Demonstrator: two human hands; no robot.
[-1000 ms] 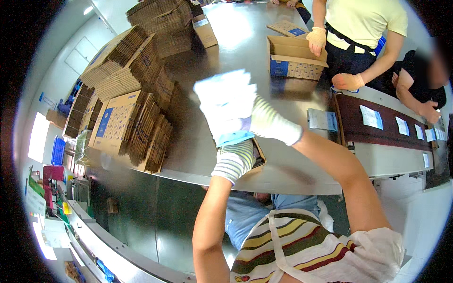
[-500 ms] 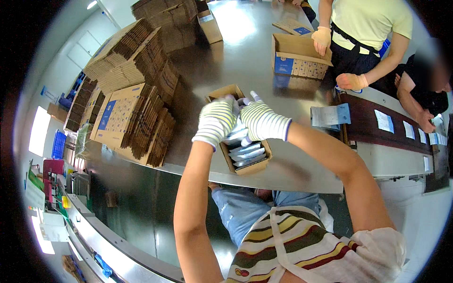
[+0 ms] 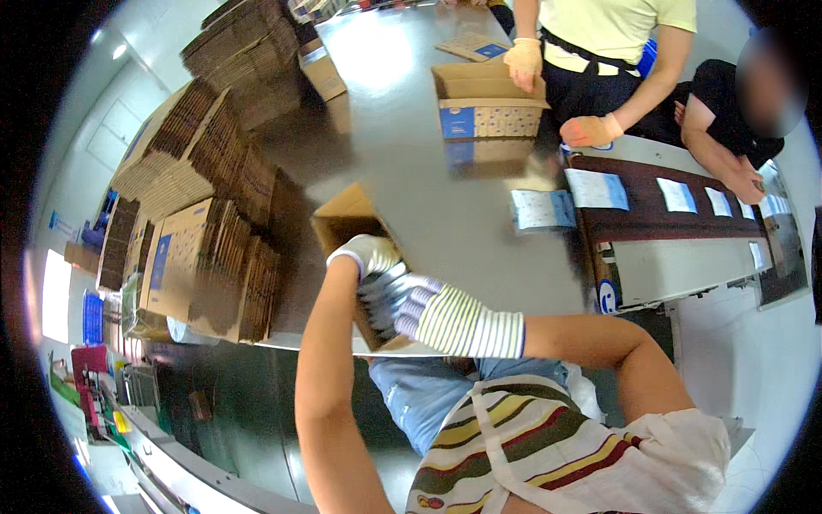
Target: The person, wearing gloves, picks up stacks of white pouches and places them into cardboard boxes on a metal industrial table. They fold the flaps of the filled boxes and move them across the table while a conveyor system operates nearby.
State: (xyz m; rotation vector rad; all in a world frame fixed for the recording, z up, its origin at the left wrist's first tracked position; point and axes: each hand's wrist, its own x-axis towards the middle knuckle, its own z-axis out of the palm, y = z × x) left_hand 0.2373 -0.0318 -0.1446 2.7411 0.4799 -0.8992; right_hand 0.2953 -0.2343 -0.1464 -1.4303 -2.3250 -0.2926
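Note:
An open cardboard box stands tilted at the near edge of the table, with a row of silvery-blue flat pouches packed upright inside. My left hand, in a striped knit glove, reaches over the box's left side onto the pouches; its fingertips are hidden and blurred. From the right, my right hand, gloved the same way, lies across the box's right wall with its fingers curled against the pouches. Further right on the tabletop lies a loose white-and-blue pouch.
Stacks of flattened cardboard boxes fill the left side. A conveyor belt at right carries several pouches. Across the table a co-worker in a yellow shirt stands by an open printed carton. Another person sits beyond the belt.
Both my hands and the box have come nearer the table's front edge, and the box now tilts. My right hand has dropped onto the pouches. The view has swung right.

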